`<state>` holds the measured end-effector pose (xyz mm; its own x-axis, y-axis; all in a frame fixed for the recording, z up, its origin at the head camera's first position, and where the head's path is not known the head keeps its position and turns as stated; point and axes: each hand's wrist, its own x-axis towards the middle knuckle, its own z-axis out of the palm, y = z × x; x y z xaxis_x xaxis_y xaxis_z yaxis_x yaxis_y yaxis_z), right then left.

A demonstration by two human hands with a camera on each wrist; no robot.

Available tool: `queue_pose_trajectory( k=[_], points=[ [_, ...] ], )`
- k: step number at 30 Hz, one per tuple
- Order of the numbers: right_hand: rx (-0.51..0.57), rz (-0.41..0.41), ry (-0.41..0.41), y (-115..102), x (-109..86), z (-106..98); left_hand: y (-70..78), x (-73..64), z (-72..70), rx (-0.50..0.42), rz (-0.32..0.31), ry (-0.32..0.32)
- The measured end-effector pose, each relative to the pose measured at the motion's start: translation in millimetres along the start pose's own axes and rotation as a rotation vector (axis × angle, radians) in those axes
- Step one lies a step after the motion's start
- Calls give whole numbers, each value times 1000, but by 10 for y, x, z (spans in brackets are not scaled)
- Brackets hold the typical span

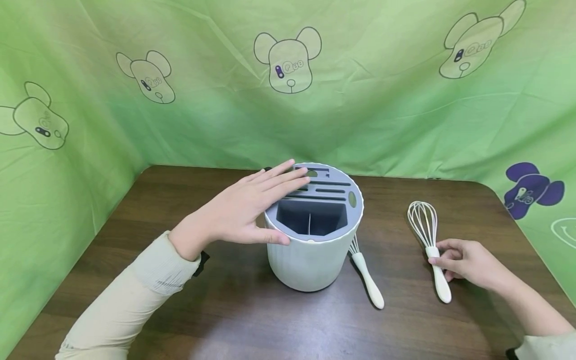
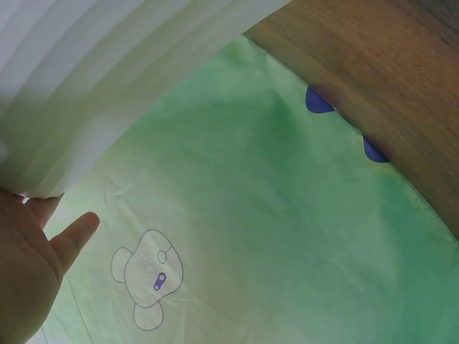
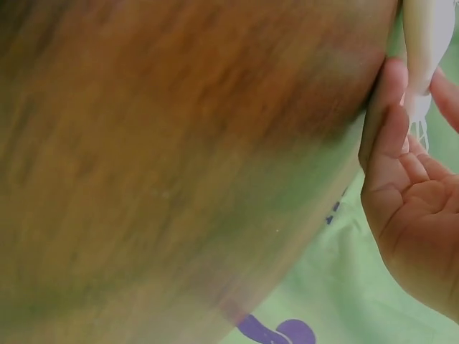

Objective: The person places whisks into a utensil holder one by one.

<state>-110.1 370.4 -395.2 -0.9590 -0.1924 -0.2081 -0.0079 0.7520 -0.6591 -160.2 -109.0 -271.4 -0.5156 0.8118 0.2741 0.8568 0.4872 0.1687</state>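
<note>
On the dark brown wooden table (image 1: 216,320), left of centre, the person's bare left hand (image 1: 243,207) lies with fingers straight over the flat grey slotted lid (image 1: 335,176) of a round, white, ribbed utensil holder (image 1: 310,265); its thumb reaches along the front rim, and it grasps nothing. That spread pose seems meant to steady the upright holder, which stands near the table's middle with its dark divided compartment (image 1: 292,215) toward the person. Just right of it lies a first white whisk (image 1: 370,285) with a smooth handle, its wire head partly behind the holder (whether the two touch, I cannot tell). Farther right, well apart from the holder, the person's bare right hand (image 1: 472,262) pinches a second white whisk (image 1: 432,251) near the top of its handle, wires pointing away; a grip so close to the wires probably makes it easy to control.

Only the head view shows the lid's slots and both whisks. The left wrist view brings out the holder's ribbed wall, fainter from above, while the right wrist view reveals the palm and the handle between thumb and fingers.
</note>
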Motion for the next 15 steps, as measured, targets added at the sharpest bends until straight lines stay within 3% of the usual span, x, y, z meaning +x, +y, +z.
queue_pose_trajectory(
  k=[7,15],
  points=[
    [138,60,-66,28,20,-15,-21,7,5,-5,50,15],
    [226,65,-80,71,58,-6,-24,6,6,-26,69,20]
  ],
)
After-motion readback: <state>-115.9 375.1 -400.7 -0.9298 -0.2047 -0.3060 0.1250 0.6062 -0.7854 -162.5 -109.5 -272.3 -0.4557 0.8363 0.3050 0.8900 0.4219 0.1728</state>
